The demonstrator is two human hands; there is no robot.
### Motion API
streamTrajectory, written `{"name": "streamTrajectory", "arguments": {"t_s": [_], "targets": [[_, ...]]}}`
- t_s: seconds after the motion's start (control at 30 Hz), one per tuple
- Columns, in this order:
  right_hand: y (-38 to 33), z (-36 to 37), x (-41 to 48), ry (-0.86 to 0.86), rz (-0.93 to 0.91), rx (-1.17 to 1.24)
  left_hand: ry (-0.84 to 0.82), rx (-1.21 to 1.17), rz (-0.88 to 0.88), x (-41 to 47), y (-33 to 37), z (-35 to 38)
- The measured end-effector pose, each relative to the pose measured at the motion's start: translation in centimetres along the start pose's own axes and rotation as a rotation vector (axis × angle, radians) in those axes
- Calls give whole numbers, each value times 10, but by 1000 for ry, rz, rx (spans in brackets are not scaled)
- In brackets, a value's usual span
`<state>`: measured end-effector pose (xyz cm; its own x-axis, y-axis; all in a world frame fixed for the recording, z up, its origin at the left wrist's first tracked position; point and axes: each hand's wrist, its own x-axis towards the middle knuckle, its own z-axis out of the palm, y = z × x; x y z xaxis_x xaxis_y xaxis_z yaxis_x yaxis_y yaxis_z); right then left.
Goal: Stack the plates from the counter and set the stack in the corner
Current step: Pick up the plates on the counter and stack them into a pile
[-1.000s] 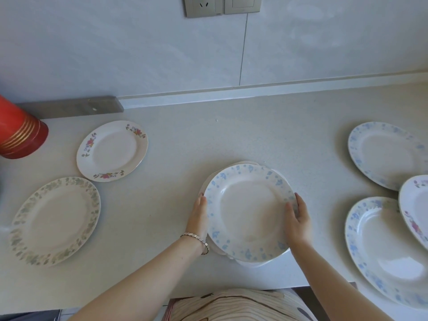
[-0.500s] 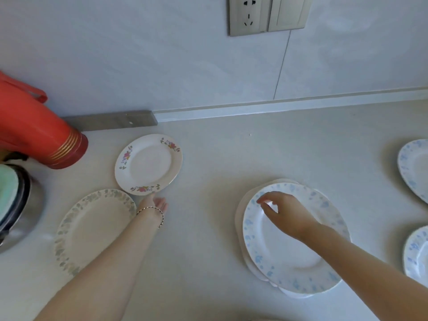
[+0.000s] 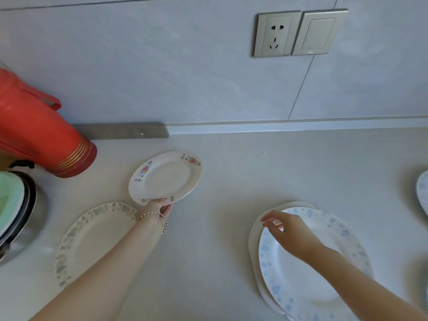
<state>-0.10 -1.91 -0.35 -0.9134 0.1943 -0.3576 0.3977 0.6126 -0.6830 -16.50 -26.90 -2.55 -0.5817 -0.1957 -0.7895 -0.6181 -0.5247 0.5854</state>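
- Red and gold-banded, the flask [image 3: 34,133] is standing on the pale counter [image 3: 231,181] against the wall.
- The flowered plate [image 3: 165,177] is lying just right of the flask's base.
- The left hand [image 3: 157,207], wearing a thin bracelet, is pinching that plate's rim on the side away from the wall, thumb on top and fingers underneath. Whether the plate is off the counter I cannot tell.
- The leaf-patterned plate [image 3: 92,237] is lying flat in front of the flask, nearer the person, beside the left wrist.
- The stack of plates [image 3: 324,269], a blue-spotted one on top, is sitting well to the right of the flask.
- The right hand [image 3: 284,232] is hovering over the stack's flask-side rim, fingers loosely bent and gripping nothing. Whether it is touching I cannot tell.
- A metal pot [image 3: 14,212] is sitting just in front of the flask.
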Motion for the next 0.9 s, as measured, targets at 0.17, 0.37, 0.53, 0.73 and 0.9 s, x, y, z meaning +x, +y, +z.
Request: {"name": "streamTrajectory", "arguments": {"t_s": [0.17, 0.37, 0.53, 0.73, 0.9], "targets": [[1, -14, -10, 74, 17, 161, -200, 272, 0, -64, -19, -12], [25, -53, -38, 319, 204, 387, -471, 645, -30, -129, -74, 2], [85, -63, -85, 398, 380, 220, -590, 851, -121, -145, -130, 14], [123, -39, -115, 420, 473, 163, -560, 1318, 15, -142, -158, 21], [132, -29, -119, 446, 473, 57, -526, 1611, 122, -141, -162, 18]]}}
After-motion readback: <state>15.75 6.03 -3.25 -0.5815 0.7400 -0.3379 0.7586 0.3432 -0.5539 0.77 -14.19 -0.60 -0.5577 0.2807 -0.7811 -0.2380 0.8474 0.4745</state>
